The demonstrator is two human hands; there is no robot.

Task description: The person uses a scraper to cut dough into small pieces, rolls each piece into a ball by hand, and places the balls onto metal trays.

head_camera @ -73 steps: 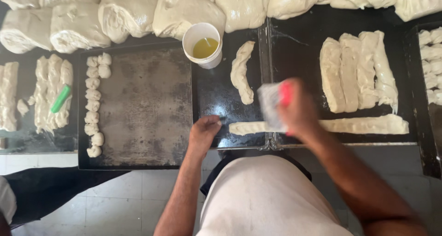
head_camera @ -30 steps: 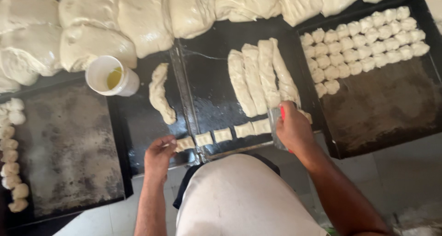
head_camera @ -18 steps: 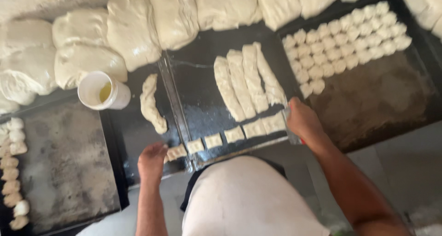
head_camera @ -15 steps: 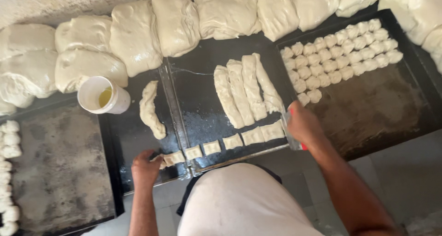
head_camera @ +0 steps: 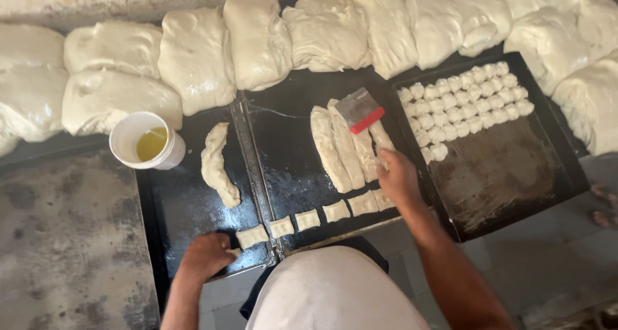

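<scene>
Left hand (head_camera: 206, 256) pinches the end square of cut pale dough (head_camera: 252, 236) at 7 o'clock; right hand (head_camera: 397, 175), fingers curled on the long pale dough strips (head_camera: 344, 151), should lift each piece gently, judging by their softness.

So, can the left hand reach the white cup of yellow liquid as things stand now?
Probably yes. The left hand rests at the near tray edge, and the white cup stands beyond it with only bare dark tray between them.
</scene>
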